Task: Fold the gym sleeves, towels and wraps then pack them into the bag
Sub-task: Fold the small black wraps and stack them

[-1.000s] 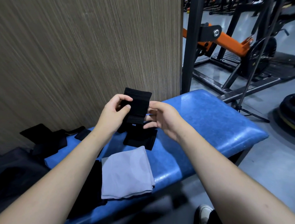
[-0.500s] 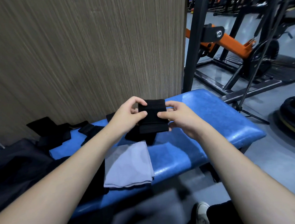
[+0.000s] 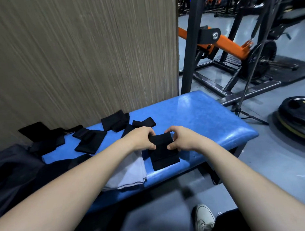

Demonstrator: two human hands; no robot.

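Folded black wrap (image 3: 163, 152) lies on the blue bench (image 3: 200, 116), at three o'clock of the grey towel (image 3: 131, 170), pinched at its far corners by left hand (image 3: 142, 138) and right hand (image 3: 181, 138); judged light, soft, best held by edges.

Bench pad (image 3: 200, 113), centre frame: blue vinyl-looking cover, glossy, faintly mottled. Black wraps (image 3: 163, 149) matt soft cloth; towel (image 3: 131, 172) at lower centre, pale grey matt cloth. Wall panel (image 3: 75, 57), upper left: matt streaked wood-grain; rack frame (image 3: 191, 52), upper right, dark painted metal.
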